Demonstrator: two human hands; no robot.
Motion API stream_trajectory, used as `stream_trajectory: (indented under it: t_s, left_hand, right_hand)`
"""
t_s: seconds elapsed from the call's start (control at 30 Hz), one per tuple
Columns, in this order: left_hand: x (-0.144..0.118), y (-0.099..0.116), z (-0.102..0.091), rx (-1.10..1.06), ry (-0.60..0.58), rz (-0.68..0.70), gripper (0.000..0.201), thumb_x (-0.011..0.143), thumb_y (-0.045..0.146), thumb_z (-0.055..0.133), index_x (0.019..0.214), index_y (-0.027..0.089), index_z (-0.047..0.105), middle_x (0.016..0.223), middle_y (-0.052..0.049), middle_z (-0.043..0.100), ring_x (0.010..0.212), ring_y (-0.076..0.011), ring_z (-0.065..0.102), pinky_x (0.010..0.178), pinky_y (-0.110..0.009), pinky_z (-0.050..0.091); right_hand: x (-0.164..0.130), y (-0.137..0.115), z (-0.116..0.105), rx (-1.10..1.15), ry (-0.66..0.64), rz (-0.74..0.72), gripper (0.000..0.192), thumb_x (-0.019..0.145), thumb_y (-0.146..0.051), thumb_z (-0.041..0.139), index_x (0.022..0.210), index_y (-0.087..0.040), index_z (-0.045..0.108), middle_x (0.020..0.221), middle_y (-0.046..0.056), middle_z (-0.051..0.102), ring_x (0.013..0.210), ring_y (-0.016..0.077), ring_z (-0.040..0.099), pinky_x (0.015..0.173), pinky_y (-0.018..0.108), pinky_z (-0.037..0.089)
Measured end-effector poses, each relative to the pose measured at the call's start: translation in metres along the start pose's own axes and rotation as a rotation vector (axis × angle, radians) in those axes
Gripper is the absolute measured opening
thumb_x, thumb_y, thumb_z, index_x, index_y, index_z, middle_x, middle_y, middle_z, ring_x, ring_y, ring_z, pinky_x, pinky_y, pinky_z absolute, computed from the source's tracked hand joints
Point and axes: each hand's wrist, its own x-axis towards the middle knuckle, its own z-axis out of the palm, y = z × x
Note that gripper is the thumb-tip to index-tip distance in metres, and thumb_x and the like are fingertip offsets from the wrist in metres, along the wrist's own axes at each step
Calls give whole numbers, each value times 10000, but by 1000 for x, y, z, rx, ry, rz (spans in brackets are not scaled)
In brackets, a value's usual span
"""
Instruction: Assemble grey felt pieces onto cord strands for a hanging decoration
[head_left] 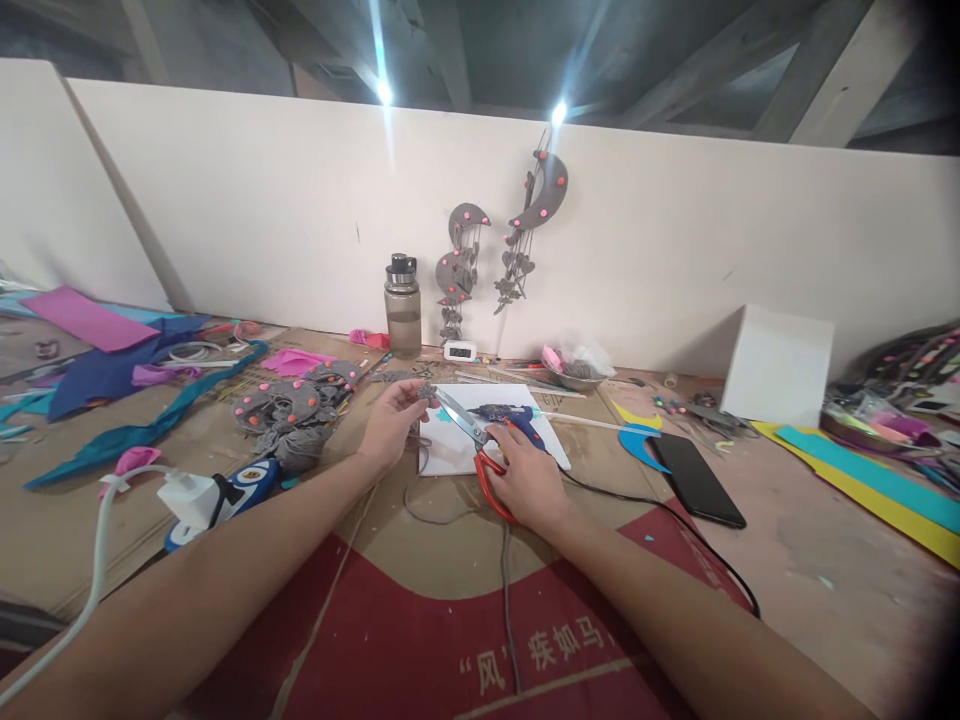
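Grasping red-handled scissors (462, 415) with fingers of right hand (529, 478); pinching small grey piece (427, 391) between fingers of left hand (391, 425), just beside blade tips, near white board (450, 458) bearing blue glue gun (532, 428).

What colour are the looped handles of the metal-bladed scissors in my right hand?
The looped handles are red, showing best in the head view.

White partition (300, 200) runs behind the worktable (787, 600). Two bright lamps (385, 92) glare just above it; grey beams (847, 70) cross the dim ceiling (525, 45).
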Motion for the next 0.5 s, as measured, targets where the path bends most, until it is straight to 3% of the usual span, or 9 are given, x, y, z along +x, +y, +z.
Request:
stream_trajectory:
  t_s: [0.13, 0.33, 0.5]
  left_hand:
    - [-2, 3, 1, -8, -17, -62, 353, 657, 228, 728, 981, 148, 612, 728, 6, 633, 550, -82, 561, 563, -226, 430]
    - [0, 8, -1, -114, -16, -134, 357, 660, 296, 747, 960, 145, 625, 783, -26, 664, 644, -128, 622, 590, -257, 481]
    - [4, 13, -3, -67, 18, -153, 349, 652, 327, 756, 926, 136, 654, 806, -38, 668, 666, -142, 633, 567, -251, 488]
  right_hand:
    - [1, 0, -1, -13, -18, -6, 433, 882, -406, 439, 1292, -273, 471, 1237, 61, 577, 1003, 220, 613, 792, 308, 471]
    - [1, -1, -4, -52, -38, 0, 462, 885, -416, 427, 1321, -265, 456, 1225, 72, 578, 1018, 211, 600, 792, 287, 462]
    - [2, -3, -9, -124, -96, 3, 475, 877, -418, 434, 1331, -276, 443, 1234, 73, 570, 1001, 213, 602, 738, 279, 462]
